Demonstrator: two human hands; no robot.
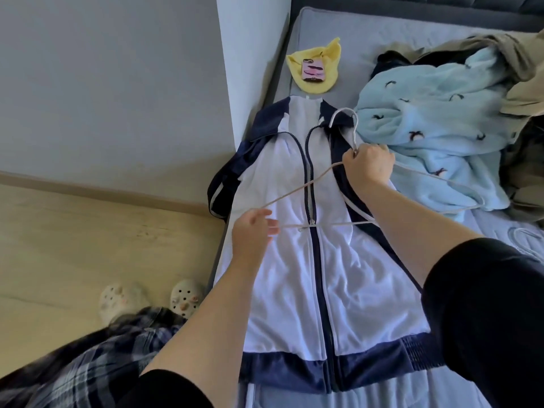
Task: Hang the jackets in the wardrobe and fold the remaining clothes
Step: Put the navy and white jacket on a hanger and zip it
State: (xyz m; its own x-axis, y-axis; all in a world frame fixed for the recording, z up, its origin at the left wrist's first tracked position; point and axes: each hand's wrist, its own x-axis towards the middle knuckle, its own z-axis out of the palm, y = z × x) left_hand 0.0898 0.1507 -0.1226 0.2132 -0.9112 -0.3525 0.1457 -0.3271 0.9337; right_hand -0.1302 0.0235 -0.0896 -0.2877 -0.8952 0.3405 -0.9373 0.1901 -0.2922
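A white and navy zip jacket (294,275) lies flat, front up, on the grey bed (338,39), collar away from me. Above its chest I hold a thin beige hanger (300,188). My right hand (369,169) grips the hanger at the base of its hook. My left hand (253,231) pinches the hanger's left corner over the jacket's left side. A pale blue fleece garment (435,128) with small dark figures lies crumpled to the right, and a khaki garment (524,83) is heaped behind it.
A yellow cloth (321,83) with a pink phone (314,70) on it lies beyond the collar. Another hanger (527,240) rests on the bed at right. A white wall corner (253,54) stands left of the bed. Wooden floor (73,245) and my clogs (123,298) are at left.
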